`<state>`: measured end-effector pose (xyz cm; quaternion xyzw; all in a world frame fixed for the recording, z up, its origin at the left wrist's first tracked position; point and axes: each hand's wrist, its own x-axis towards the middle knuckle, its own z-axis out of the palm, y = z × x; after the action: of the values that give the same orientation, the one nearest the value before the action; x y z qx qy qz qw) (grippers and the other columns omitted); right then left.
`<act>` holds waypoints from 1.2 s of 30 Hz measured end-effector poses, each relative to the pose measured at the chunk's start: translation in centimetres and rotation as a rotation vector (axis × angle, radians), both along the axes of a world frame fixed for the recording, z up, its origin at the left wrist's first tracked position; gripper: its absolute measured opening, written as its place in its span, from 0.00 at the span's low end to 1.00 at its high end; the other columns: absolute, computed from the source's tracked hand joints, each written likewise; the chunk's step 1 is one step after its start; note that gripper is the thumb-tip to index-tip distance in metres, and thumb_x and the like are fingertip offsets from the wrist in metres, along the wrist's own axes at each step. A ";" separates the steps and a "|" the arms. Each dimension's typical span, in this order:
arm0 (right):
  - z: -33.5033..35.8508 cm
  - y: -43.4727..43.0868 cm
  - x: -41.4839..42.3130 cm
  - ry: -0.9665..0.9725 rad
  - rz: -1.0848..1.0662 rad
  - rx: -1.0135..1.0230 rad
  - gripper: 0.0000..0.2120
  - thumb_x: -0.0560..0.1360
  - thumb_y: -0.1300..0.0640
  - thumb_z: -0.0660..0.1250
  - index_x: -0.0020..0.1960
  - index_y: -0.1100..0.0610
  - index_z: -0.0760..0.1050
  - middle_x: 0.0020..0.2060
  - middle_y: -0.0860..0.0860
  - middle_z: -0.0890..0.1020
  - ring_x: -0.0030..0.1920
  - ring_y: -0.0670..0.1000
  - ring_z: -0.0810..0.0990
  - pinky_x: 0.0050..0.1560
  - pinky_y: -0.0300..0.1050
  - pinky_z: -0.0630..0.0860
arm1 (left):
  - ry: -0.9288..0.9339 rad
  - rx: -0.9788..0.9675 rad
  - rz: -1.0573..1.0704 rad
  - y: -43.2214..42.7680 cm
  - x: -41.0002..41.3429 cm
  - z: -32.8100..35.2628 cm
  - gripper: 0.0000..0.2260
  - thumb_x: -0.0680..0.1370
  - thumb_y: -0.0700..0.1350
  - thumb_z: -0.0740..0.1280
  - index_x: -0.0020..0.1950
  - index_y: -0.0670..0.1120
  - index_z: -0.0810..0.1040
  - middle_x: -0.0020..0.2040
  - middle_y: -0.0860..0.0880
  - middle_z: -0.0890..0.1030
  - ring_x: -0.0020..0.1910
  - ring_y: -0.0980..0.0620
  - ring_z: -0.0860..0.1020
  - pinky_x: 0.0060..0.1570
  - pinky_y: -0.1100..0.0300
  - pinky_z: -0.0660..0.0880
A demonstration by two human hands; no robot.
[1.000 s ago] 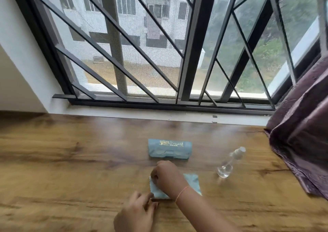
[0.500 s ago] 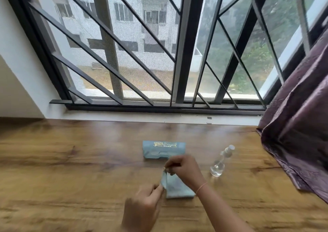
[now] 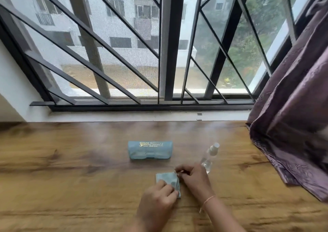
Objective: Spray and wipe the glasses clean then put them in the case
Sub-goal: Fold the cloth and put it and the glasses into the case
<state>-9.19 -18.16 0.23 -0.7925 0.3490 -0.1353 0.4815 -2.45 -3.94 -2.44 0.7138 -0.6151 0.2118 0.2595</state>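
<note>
A light blue cleaning cloth (image 3: pixel 166 178) lies on the wooden table (image 3: pixel 71 187) near the front. My left hand (image 3: pixel 158 203) pinches its near edge. My right hand (image 3: pixel 193 176) pinches its far right corner. Behind the cloth lies a closed light blue glasses case (image 3: pixel 150 150) with gold lettering. A small clear spray bottle (image 3: pixel 209 158) with a white cap stands just right of the case, close behind my right hand. No glasses are in sight.
A purple curtain (image 3: pixel 292 125) hangs at the right and drapes onto the table's right side. A barred window (image 3: pixel 159 54) and white sill run along the table's far edge. Bare wood stretches to the left.
The cloth was flat under my right hand, then lifted and folded between both hands. It now lies folded over to the left, with both hands still pinching it. The camera tilted up slightly.
</note>
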 end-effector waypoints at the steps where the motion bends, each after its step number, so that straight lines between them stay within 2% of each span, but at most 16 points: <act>1: -0.2 0.0 -0.2 -0.006 -0.007 -0.042 0.11 0.67 0.71 0.68 0.43 0.60 0.83 0.37 0.48 0.83 0.36 0.31 0.78 0.41 0.23 0.71 | 0.008 -0.025 -0.023 0.1 0.0 -0.1 0.07 0.75 0.41 0.64 0.41 0.49 0.80 0.34 0.54 0.78 0.33 0.51 0.73 0.25 0.60 0.71; 4: -0.7 0.1 -1.3 -0.076 -0.019 -0.267 0.12 0.67 0.70 0.68 0.46 0.59 0.83 0.40 0.46 0.82 0.43 0.26 0.74 0.45 0.20 0.67 | 0.046 -0.153 -0.066 0.9 0.1 0.1 0.08 0.77 0.43 0.63 0.45 0.49 0.83 0.39 0.55 0.82 0.34 0.51 0.75 0.33 0.64 0.74; 6: -0.8 0.8 -2.0 -0.132 -0.010 -0.385 0.10 0.68 0.65 0.69 0.47 0.57 0.83 0.41 0.44 0.81 0.45 0.33 0.76 0.47 0.21 0.67 | 0.109 -0.204 -0.013 1.9 0.6 0.0 0.10 0.76 0.42 0.62 0.45 0.48 0.84 0.41 0.54 0.82 0.37 0.52 0.74 0.39 0.65 0.75; 8: -0.8 1.4 -2.4 -0.152 0.018 -0.474 0.09 0.68 0.60 0.70 0.47 0.54 0.83 0.40 0.44 0.81 0.42 0.40 0.77 0.45 0.26 0.69 | 0.194 -0.188 0.110 2.5 1.3 -0.1 0.08 0.73 0.43 0.65 0.45 0.49 0.84 0.41 0.55 0.82 0.38 0.52 0.74 0.38 0.62 0.75; 11: -0.9 2.0 -2.4 -0.112 0.045 -0.614 0.07 0.65 0.57 0.70 0.43 0.51 0.83 0.37 0.44 0.80 0.39 0.44 0.75 0.42 0.31 0.68 | 0.306 -0.074 0.285 2.6 2.0 0.1 0.09 0.71 0.49 0.64 0.41 0.51 0.84 0.38 0.57 0.81 0.38 0.54 0.70 0.35 0.64 0.70; 14: -1.0 2.2 -2.1 0.014 0.104 -0.686 0.05 0.62 0.56 0.71 0.38 0.50 0.82 0.33 0.43 0.77 0.37 0.47 0.74 0.37 0.35 0.69 | 0.375 0.048 0.348 2.3 2.2 0.4 0.10 0.69 0.53 0.63 0.38 0.53 0.84 0.36 0.59 0.78 0.39 0.57 0.68 0.31 0.65 0.70; 16: -1.4 2.1 -2.1 0.093 0.140 -0.727 0.02 0.60 0.54 0.73 0.33 0.50 0.81 0.31 0.42 0.75 0.36 0.47 0.74 0.30 0.38 0.72 | 0.397 0.105 0.343 2.3 2.4 0.3 0.06 0.67 0.53 0.68 0.37 0.55 0.83 0.35 0.60 0.77 0.38 0.58 0.68 0.29 0.66 0.70; 18: -1.8 2.0 -2.1 0.136 0.142 -0.708 0.04 0.60 0.52 0.74 0.31 0.51 0.79 0.30 0.42 0.74 0.36 0.47 0.73 0.26 0.37 0.70 | 0.416 0.149 0.344 2.2 2.5 0.0 0.05 0.63 0.51 0.74 0.37 0.55 0.83 0.35 0.61 0.77 0.38 0.57 0.70 0.27 0.64 0.71; 22: -1.8 2.1 -1.9 0.143 0.143 -0.707 0.05 0.57 0.54 0.76 0.29 0.50 0.79 0.28 0.42 0.74 0.34 0.48 0.74 0.25 0.36 0.69 | 0.406 0.158 0.364 2.0 2.7 0.1 0.06 0.64 0.54 0.66 0.35 0.55 0.81 0.33 0.61 0.75 0.39 0.56 0.67 0.21 0.62 0.71; 26: -1.5 2.0 -1.5 0.144 0.143 -0.692 0.08 0.55 0.59 0.77 0.27 0.51 0.78 0.27 0.42 0.75 0.34 0.48 0.73 0.25 0.37 0.70 | 0.268 0.195 0.336 1.8 2.8 0.3 0.03 0.61 0.48 0.70 0.32 0.51 0.79 0.32 0.59 0.76 0.39 0.56 0.66 0.22 0.63 0.68; 30: -0.9 1.9 -1.4 0.117 0.161 -0.690 0.08 0.58 0.59 0.75 0.29 0.51 0.76 0.29 0.43 0.75 0.36 0.49 0.73 0.28 0.41 0.72 | 0.244 0.178 0.348 1.9 3.2 0.4 0.01 0.65 0.46 0.68 0.33 0.50 0.78 0.34 0.57 0.77 0.41 0.54 0.69 0.27 0.60 0.71; 33: 0.2 2.1 -1.4 0.066 0.186 -0.667 0.07 0.59 0.60 0.71 0.31 0.51 0.75 0.31 0.44 0.74 0.37 0.50 0.73 0.32 0.42 0.73 | 0.267 0.161 0.350 2.5 3.3 1.3 0.05 0.68 0.46 0.62 0.35 0.50 0.78 0.36 0.57 0.77 0.42 0.54 0.70 0.30 0.60 0.73; 36: 1.0 2.5 -1.4 0.069 0.247 -0.581 0.02 0.65 0.57 0.69 0.35 0.50 0.78 0.34 0.39 0.70 0.43 0.47 0.70 0.42 0.36 0.67 | 0.301 0.192 0.332 3.7 3.3 2.6 0.02 0.65 0.45 0.64 0.34 0.52 0.75 0.37 0.59 0.76 0.42 0.56 0.69 0.32 0.65 0.69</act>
<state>-10.59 -15.65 1.28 -0.9374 0.2129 -0.1428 0.2358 0.84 -0.22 0.13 0.8500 -0.4612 0.0832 0.2407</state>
